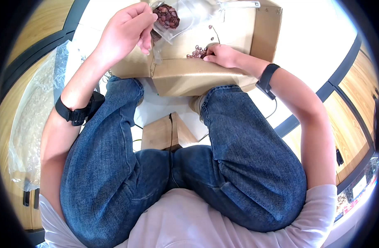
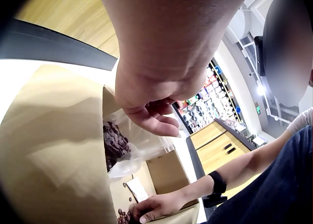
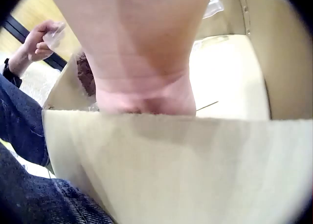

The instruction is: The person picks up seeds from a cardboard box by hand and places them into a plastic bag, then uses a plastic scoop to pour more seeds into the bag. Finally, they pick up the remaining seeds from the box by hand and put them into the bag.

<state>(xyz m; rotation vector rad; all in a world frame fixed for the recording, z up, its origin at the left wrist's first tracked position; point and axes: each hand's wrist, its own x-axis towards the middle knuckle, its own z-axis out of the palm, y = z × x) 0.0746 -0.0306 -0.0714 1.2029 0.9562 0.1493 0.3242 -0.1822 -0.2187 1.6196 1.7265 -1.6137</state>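
Inside an open cardboard box [image 1: 197, 76] in the head view, a clear plastic bag [image 1: 197, 14] holds a mass of small dark red bean-like pieces [image 1: 167, 17]. My left hand [image 1: 129, 31] pinches the bag's edge at the box's left side, raised above the pieces. Down in the box, my right hand [image 1: 223, 56] has its fingers curled on a small pile of loose dark red pieces [image 1: 195, 52] near the front wall. The left wrist view shows this right hand [image 2: 159, 207] low over the pile; in the right wrist view its fingers are hidden behind the box wall [image 3: 176, 160].
A few stray pieces [image 1: 211, 27] lie farther back on the box floor. Bubble wrap [image 1: 36, 120] lies to the left. The box's front wall stands by my knees, above a wooden block [image 1: 158, 132]. Wooden cabinets [image 1: 348, 120] stand to the right.
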